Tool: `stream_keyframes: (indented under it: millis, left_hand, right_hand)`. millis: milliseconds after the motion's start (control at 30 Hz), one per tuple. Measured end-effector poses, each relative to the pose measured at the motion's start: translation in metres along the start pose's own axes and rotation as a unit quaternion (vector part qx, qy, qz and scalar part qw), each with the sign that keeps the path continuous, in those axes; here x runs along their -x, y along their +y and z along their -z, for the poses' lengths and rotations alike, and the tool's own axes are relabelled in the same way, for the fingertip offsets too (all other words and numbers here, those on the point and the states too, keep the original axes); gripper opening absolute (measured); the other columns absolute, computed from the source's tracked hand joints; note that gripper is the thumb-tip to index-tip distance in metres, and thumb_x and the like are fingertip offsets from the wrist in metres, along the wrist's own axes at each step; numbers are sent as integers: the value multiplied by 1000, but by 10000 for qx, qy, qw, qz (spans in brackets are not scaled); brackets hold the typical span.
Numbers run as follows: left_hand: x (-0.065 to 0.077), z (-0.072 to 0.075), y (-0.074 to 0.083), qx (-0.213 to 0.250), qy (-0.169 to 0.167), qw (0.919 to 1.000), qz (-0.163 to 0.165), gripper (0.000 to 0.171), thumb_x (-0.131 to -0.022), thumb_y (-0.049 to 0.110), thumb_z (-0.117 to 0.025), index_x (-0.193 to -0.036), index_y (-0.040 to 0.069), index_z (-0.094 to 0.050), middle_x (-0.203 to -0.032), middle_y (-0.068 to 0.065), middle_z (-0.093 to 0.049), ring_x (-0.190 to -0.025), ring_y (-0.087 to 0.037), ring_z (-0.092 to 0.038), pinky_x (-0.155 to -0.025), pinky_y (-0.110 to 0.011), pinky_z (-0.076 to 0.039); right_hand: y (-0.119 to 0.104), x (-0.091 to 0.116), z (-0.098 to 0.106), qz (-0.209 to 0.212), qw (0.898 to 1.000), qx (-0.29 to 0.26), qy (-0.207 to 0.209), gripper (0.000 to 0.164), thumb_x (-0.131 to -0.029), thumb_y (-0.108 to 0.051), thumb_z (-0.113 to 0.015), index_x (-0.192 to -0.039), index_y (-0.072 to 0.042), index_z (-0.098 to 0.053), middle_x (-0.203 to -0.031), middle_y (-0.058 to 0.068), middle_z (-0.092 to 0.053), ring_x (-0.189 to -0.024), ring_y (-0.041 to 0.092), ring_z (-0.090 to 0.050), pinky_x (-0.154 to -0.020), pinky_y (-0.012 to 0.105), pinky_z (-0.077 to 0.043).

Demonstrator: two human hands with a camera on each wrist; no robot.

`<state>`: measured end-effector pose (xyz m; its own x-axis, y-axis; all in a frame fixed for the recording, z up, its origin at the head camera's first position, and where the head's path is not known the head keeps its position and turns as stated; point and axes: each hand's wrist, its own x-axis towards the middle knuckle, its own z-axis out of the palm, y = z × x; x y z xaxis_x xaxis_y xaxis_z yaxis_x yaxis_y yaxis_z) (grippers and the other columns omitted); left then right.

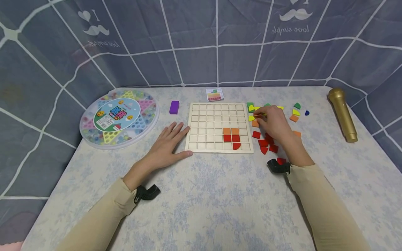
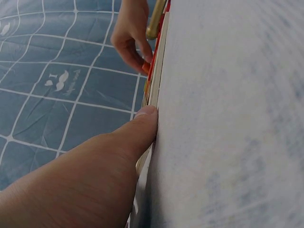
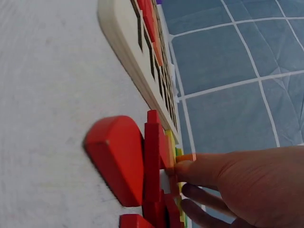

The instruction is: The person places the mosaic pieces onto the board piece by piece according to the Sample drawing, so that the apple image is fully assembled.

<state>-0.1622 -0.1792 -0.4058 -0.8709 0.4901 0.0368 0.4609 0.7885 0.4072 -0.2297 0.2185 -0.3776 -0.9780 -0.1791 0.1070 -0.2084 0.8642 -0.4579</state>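
Observation:
A wooden grid board (image 1: 205, 127) lies in the middle of the table, with orange squares (image 1: 230, 131), red squares (image 1: 231, 138) and a red quarter-round piece (image 1: 236, 146) set in its lower right cells. My left hand (image 1: 166, 148) rests flat at its left side, fingers spread, the thumb (image 2: 137, 123) against the board's edge. Right of the board, my right hand (image 1: 274, 122) pinches an orange block (image 3: 186, 157) between thumb and fingertips, above the loose pieces. A yellow rounded piece (image 1: 251, 118) and a loose orange square (image 1: 255, 123) lie under its fingertips.
Several red blocks (image 1: 263, 143) are scattered below my right hand. Green (image 1: 297, 105), yellow (image 1: 296, 112) and dark blue pieces (image 1: 306, 113) sit farther right. A picture card (image 1: 215, 94), purple block (image 1: 174, 107), round bead case (image 1: 147, 122) and gold microphone (image 1: 343, 115) surround the board.

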Motion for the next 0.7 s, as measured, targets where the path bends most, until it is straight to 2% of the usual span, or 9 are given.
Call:
stream_keyframes:
  millis: [200,400,567,700]
  left_hand:
    - [-1,-1,-2,-8,12,10000,-4,92,-98,53,-70,-169,15,-25,-177,-15,-15,-165,-37,-4,-133,-60,-3]
    - [-1,-1,-2,-7,2,10000,9,92,-98,53,-70,-169,15,-25,-177,-14,-15,-165,-37,-4,-133,-59,-2]
    - [0,-1,-1,-9,8,10000,-3,92,-98,52,-70,-169,14,-25,-177,-15,-15,-165,-37,-4,-133,-59,-2]
    - [-1,-1,-2,-15,16,10000,-11,92,-98,52,-69,-169,14,-25,-177,-15,-15,-165,-38,-4,-133,-60,-2]
  right_hand:
    - [1,3,1,98,9998,-56,142,20,-99,3,-68,-117,4,-76,-111,23,-74,-101,38,-68,-91,54,-59]
    - [-6,2,1,151,9988,-296,352,22,-101,-8,-71,-121,0,-77,-118,22,-74,-101,39,-70,-89,53,-60]
    - [-16,2,-3,260,9959,-846,192,26,-101,-14,-72,-125,-5,-77,-123,19,-74,-99,35,-72,-80,43,-62]
    - [-23,2,-11,504,9938,-995,40,27,-99,-13,-75,-125,-7,-78,-123,17,-76,-96,33,-75,-77,39,-63]
